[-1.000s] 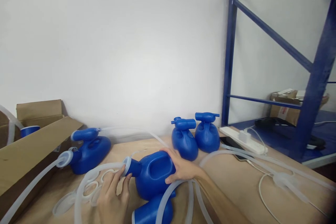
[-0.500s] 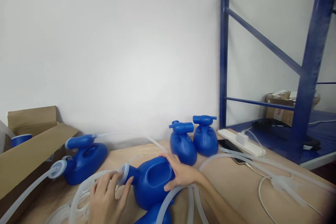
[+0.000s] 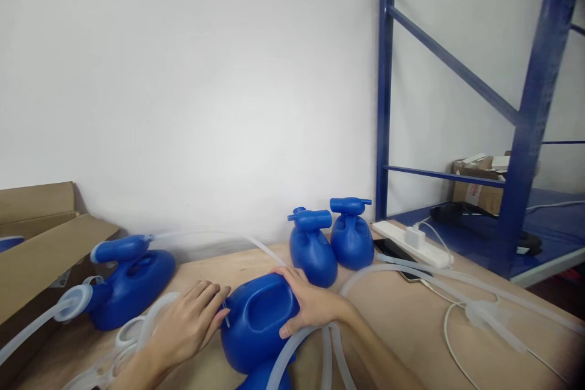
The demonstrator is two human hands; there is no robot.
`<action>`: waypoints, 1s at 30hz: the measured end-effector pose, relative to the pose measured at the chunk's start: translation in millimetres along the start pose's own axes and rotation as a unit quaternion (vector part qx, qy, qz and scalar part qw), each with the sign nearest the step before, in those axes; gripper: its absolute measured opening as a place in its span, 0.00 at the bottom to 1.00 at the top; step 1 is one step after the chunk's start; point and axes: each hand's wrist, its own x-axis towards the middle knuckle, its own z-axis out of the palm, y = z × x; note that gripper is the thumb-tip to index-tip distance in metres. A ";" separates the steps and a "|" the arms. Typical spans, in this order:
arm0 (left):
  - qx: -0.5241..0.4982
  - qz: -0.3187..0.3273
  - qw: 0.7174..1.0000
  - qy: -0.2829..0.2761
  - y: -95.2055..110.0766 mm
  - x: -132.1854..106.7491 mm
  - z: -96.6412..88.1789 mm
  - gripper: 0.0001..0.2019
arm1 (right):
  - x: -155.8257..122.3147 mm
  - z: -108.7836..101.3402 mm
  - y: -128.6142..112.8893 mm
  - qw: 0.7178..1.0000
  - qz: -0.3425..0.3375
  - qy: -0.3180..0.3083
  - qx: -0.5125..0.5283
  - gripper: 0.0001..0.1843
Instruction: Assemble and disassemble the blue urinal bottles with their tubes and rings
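A blue plastic jug (image 3: 258, 320) lies on the wooden table (image 3: 402, 323) in front of me. My right hand (image 3: 308, 304) grips its right side, fingers wrapped over the body. My left hand (image 3: 189, 320) covers the jug's neck at the left, fingers curled over the neck end, which is hidden. Translucent white tubes (image 3: 326, 347) curve below the jug. Another blue jug (image 3: 130, 283) with a tube on its spout lies at the left. Two smaller blue jugs (image 3: 331, 244) stand upright behind.
An open cardboard box (image 3: 36, 244) sits at the left edge. A white power strip (image 3: 409, 244) with a charger and a phone lie at the right, beside a blue metal rack (image 3: 521, 152). White rings (image 3: 128, 335) lie by my left wrist.
My left hand has moved from pinching the white fitting at the jug's neck to covering the neck. The view has shifted a little to the right.
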 end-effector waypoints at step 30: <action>-0.088 -0.103 0.971 -0.197 12.3 26.8 -10.8 0.20 | -11.5 0.7 -11.6 0.999 0.011 0.033 0.027 0.60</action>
